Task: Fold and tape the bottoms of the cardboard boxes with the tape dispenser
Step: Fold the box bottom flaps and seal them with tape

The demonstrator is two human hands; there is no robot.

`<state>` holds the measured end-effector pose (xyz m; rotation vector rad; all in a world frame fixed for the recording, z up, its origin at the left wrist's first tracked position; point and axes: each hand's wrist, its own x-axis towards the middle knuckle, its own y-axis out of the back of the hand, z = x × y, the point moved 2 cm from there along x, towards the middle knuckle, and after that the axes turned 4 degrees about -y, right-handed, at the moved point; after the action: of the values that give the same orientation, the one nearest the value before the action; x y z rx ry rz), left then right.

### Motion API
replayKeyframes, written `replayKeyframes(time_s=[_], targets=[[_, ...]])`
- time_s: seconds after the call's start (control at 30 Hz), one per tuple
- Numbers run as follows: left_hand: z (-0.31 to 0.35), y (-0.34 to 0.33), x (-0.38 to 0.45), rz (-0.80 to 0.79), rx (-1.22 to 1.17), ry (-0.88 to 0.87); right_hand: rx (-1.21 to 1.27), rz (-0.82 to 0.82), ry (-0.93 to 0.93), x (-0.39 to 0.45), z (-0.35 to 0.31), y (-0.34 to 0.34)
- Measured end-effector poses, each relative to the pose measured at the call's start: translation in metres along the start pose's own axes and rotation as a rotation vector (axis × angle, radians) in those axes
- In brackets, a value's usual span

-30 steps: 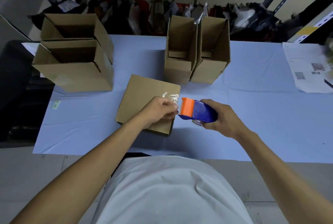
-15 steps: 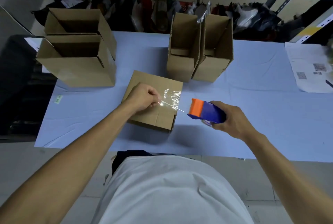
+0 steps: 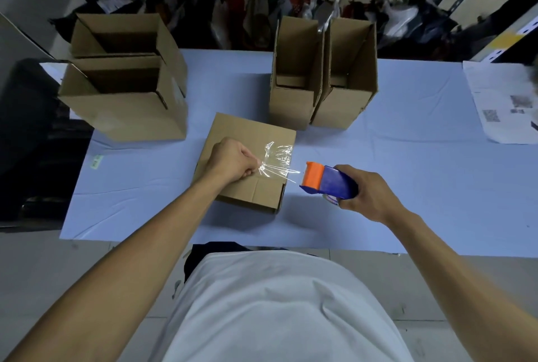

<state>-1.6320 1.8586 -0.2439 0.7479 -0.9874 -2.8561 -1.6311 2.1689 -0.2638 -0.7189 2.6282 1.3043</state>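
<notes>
- Near the front edge of the table (image 3: 407, 158), about midway along it, the cardboard box (image 3: 233, 134) lies bottom up with its flaps folded shut; the seam between the flaps runs from the box's left side to its right.
- Over the middle of that upturned bottom, the left hand (image 3: 231, 162) is curled and pinches the free end of the clear tape (image 3: 278, 159) between thumb and fingertips.
- Just off the box's right edge, the right hand (image 3: 368, 194) is wrapped around the blue body of the tape dispenser (image 3: 329, 181), whose orange mouth points left toward the box.
- Between the two hands the tape is stretched as a crumpled, glinting strip; its long axis runs left to right, roughly along the seam. Whether it already touches the cardboard I cannot tell.
- As I judge it, the next move turns on this line-up: the strip must come down onto the seam. The left hand is the nearer one for pressing the end down, while the dispenser lies to the right of the fingers, beyond the box's edge.
- Wrinkling in the strip suggests it could stick to itself or lie unevenly.
- Toward the back left corner stand two open boxes (image 3: 125, 91); at the back middle stands a pair of upright boxes (image 3: 323, 76).
</notes>
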Motion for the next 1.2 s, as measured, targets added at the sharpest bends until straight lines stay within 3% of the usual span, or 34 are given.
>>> replayKeyframes(time_s=[0.1,0.23,0.3,0.4,0.5,0.6,0.8,1.1,1.2], targets=[[0.004,-0.001,0.001,0.01,0.152,0.014,-0.066,-0.025,0.019,0.006,0.001,-0.001],[0.009,-0.002,0.005,0.024,0.597,0.003,-0.177,-0.06,0.044,0.011,0.002,-0.006],[0.013,-0.005,0.007,0.061,0.708,-0.125,-0.2,-0.065,0.042,0.014,0.002,-0.009],[0.02,-0.022,0.006,-0.059,0.568,-0.505,-0.223,-0.082,0.03,0.018,0.0,-0.014],[0.016,-0.037,0.0,-0.137,0.431,-0.639,-0.213,-0.083,0.013,0.017,0.003,-0.014],[0.005,-0.049,-0.002,-0.096,0.512,-0.653,-0.21,-0.067,0.006,0.015,0.005,-0.013],[0.012,-0.05,0.0,-0.211,0.504,-0.594,-0.188,-0.091,0.002,0.022,-0.004,-0.021],[0.012,-0.051,0.0,-0.238,0.51,-0.581,-0.125,-0.11,-0.005,0.024,-0.002,-0.026],[0.01,-0.051,0.002,-0.249,0.528,-0.564,-0.127,-0.221,-0.176,0.029,-0.004,-0.028]])
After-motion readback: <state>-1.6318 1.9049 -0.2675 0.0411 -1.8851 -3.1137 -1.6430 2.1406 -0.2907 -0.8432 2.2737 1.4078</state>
